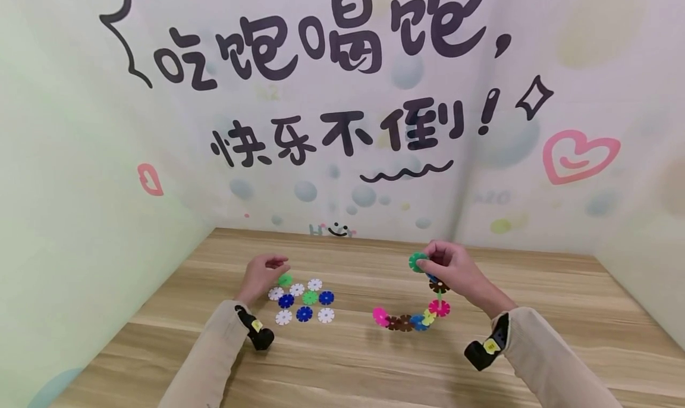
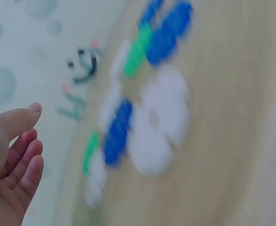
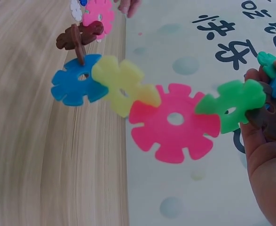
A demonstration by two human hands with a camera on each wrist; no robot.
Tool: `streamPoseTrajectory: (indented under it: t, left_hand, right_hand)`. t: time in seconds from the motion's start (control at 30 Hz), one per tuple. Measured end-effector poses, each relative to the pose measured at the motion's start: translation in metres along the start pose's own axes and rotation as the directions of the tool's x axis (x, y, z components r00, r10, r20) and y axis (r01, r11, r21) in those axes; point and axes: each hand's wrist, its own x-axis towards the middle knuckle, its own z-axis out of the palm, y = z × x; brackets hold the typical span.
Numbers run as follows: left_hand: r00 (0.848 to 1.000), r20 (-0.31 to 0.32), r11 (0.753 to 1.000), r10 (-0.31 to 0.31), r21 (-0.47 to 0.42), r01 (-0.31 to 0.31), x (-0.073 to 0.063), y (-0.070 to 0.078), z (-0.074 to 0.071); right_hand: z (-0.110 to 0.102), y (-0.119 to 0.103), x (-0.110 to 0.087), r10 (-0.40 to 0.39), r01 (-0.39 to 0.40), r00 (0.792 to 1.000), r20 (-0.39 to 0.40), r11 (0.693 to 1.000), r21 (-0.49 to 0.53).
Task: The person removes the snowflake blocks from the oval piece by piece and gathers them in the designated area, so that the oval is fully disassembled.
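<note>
My right hand (image 1: 457,271) pinches the dark green notched disc (image 1: 416,262) at the upper end of a chain of interlocking plastic snowflake discs. From there the chain curves down through blue, brown, light green, a pink disc (image 3: 175,123), a yellow disc (image 3: 121,84), a blue disc (image 3: 76,81) and two brown ones to another pink disc (image 1: 381,316). My left hand (image 1: 262,274) is beside the far left of the loose discs, near a light green disc (image 1: 285,280). In the left wrist view its thumb and loosely bent fingers stand apart, holding nothing.
Several loose white, blue and green discs, among them a blue disc (image 1: 304,314) and a white disc (image 1: 326,316), lie spread on the wooden table (image 1: 342,372). Behind the table's back edge hangs a printed cloth (image 1: 332,87) with large dark lettering.
</note>
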Motion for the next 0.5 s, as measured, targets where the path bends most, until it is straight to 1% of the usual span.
streamPoseTrajectory:
  t: [0.07,0.1,0.17,0.23,0.27,0.37,0.4,0.47,0.5]
  left_hand:
    - [0.997,0.012,0.997,0.072,-0.024,-0.072,0.0,0.013,0.001]
    - [0.993,0.016,0.993,0.114,-0.031,-0.113,-0.001,0.02,0.001]
    - [0.98,0.031,0.979,0.198,-0.061,-0.195,-0.004,0.037,0.004]
    - [0.967,0.047,0.965,0.249,-0.094,-0.244,-0.009,0.055,0.01]
    - [0.958,0.054,0.955,0.282,-0.111,-0.275,-0.011,0.063,0.013]
    - [0.929,0.085,0.923,0.36,-0.18,-0.341,-0.02,0.086,0.024]
    - [0.92,0.096,0.913,0.379,-0.199,-0.356,-0.024,0.096,0.027]
    - [0.897,0.121,0.889,0.426,-0.242,-0.389,-0.034,0.116,0.031]
    - [0.888,0.132,0.879,0.44,-0.264,-0.396,-0.039,0.126,0.033]
  right_hand:
    - [0.001,0.0,0.0,-0.001,0.001,1.0,0.004,1.0,0.003]
    - [0.001,-0.001,0.0,-0.003,0.003,1.0,0.006,1.0,0.002]
    - [0.003,0.0,0.001,-0.012,0.012,1.0,0.014,1.0,0.001]
    - [0.004,0.0,0.002,-0.024,0.024,1.0,0.02,1.0,-0.003]
    - [0.005,0.0,0.002,-0.032,0.032,0.999,0.024,0.999,-0.004]
    - [0.007,0.0,0.003,-0.049,0.049,0.998,0.033,0.999,-0.01]
    - [0.008,0.0,0.003,-0.054,0.054,0.998,0.037,0.998,-0.012]
    - [0.01,-0.001,0.004,-0.062,0.062,0.997,0.049,0.998,-0.011]
    - [0.011,-0.001,0.004,-0.068,0.069,0.996,0.056,0.998,-0.01]
